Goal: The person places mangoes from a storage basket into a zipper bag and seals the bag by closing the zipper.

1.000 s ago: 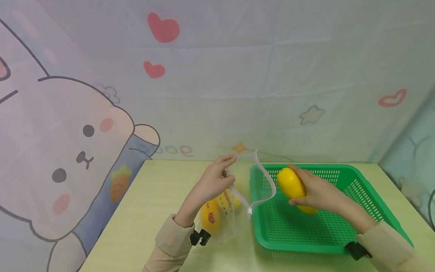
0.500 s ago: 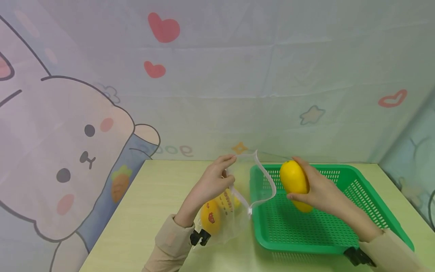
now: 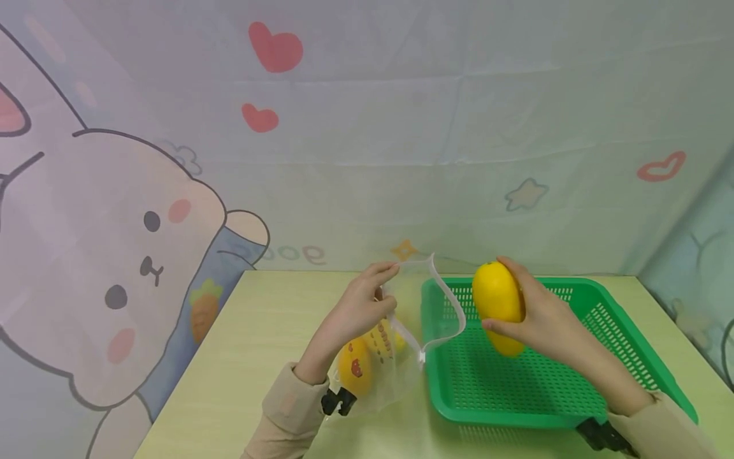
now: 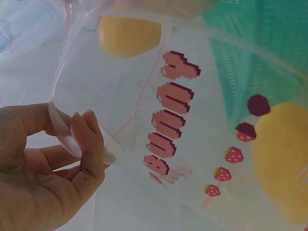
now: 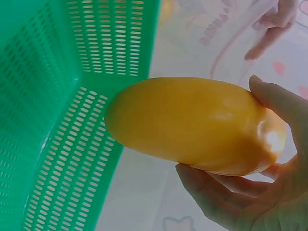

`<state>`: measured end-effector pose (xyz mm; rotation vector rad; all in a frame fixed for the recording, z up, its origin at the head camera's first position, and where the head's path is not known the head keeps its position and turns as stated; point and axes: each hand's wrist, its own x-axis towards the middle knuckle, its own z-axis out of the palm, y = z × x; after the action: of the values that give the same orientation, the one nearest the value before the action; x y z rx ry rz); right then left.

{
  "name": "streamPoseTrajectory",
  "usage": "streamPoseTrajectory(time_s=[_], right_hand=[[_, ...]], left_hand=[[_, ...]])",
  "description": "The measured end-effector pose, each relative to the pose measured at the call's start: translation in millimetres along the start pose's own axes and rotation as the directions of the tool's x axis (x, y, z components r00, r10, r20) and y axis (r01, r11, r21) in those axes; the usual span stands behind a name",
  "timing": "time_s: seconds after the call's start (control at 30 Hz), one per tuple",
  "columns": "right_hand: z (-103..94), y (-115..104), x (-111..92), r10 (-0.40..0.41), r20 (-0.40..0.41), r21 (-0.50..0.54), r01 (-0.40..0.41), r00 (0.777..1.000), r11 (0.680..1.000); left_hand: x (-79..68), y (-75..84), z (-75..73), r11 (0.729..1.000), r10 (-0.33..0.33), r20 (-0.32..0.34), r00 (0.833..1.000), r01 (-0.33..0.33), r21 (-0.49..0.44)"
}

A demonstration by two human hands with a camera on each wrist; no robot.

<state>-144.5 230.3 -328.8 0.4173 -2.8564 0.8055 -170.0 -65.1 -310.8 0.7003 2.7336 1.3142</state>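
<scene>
My right hand (image 3: pixel 547 315) grips a yellow mango (image 3: pixel 497 296), thumb on one side and fingers on the other, just over the green basket (image 3: pixel 510 417). In the right wrist view, that mango lies lengthwise across the fingers. To the left, my left hand (image 3: pixel 364 299) pinches the rim of a clear zip bag (image 3: pixel 401 386) between thumb and fingers, and the bag's mouth gapes toward the basket. Inside the bag sits a yellow fruit (image 3: pixel 354 373) partly behind the wrist; more yellow shows deeper in. BUNNY lettering (image 4: pixel 168 115) and strawberries are printed on the bag.
The basket has perforated walls and stands at the right of the pale wooden table (image 3: pixel 229 376). Behind the table hangs a cartoon-printed cloth (image 3: pixel 367 159). A black strap clip (image 3: pixel 338 400) sits at the left wrist.
My right hand has lifted the mango slightly and turned it more upright over the basket. The left hand and the bag have stayed in place.
</scene>
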Motion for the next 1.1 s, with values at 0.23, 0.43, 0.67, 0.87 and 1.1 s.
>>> streamPoseTrajectory(time_s=[0.23,0.43,0.67,0.87,1.1], right_hand=[[-6.2,-11,-1,0.011,-0.016,0.031,-0.011,1.0,0.999],[-12.4,-18,-1,0.031,-0.046,0.059,-0.028,0.998,0.998],[-15.6,-25,-3,0.049,-0.087,0.074,-0.043,0.995,0.996],[-17.0,-32,0,0.039,-0.111,0.092,-0.029,0.993,0.995],[-18.2,-41,2,0.045,-0.115,0.128,-0.03,0.992,0.991]], left_hand=[[-0.4,-1.3,0.5,1.0,-0.004,0.001,1.0,0.004,-0.007],[0.5,-1.5,0.5,1.0,-0.001,-0.002,1.0,0.001,0.001],[1.8,-2.4,1.0,1.0,0.005,0.012,1.0,-0.005,-0.005],[2.6,-2.5,1.6,1.0,0.008,0.009,1.0,-0.008,-0.015],[2.6,-2.9,2.8,0.999,-0.007,0.012,1.0,0.007,-0.037]])
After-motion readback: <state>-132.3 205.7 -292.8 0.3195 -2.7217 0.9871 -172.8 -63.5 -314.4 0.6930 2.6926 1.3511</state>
